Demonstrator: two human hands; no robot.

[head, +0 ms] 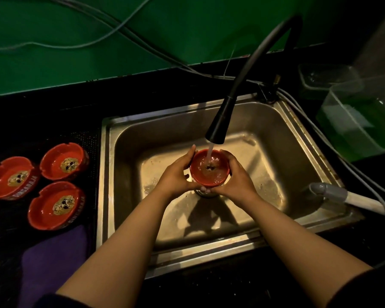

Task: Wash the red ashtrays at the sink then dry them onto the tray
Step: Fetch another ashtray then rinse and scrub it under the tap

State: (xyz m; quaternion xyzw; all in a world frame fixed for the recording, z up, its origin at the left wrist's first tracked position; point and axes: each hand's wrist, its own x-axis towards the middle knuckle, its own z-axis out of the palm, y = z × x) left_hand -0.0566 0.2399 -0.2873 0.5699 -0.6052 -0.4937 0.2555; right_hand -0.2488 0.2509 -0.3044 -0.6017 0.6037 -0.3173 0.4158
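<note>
— Both hands cup it: left hand [176, 176] and right hand [238, 176] curl round the red ashtray [209, 168], held over the sink [298, 138] under the faucet [218, 127] stream.

— Slippery?

— Likely; wet, rigid, looks breakable. Grip the outer wall, as now.

— How many?

— Four: this one, plus three ashtrays [57, 205] on the dark tray [91, 138] at left, beside a purple cloth [53, 258].

Four red ashtrays showing in total: one [209, 168] sitting under the running water, three more lying left of the sink [125, 138] at [63, 162], [11, 177] and [56, 205]. One black faucet [222, 116] running. Two hands showing, left hand [176, 176] and right hand [238, 176]. One purple cloth [53, 258]. Two clear containers sitting far right [362, 112], [325, 78]. One grey-tipped hose [333, 192].
</note>
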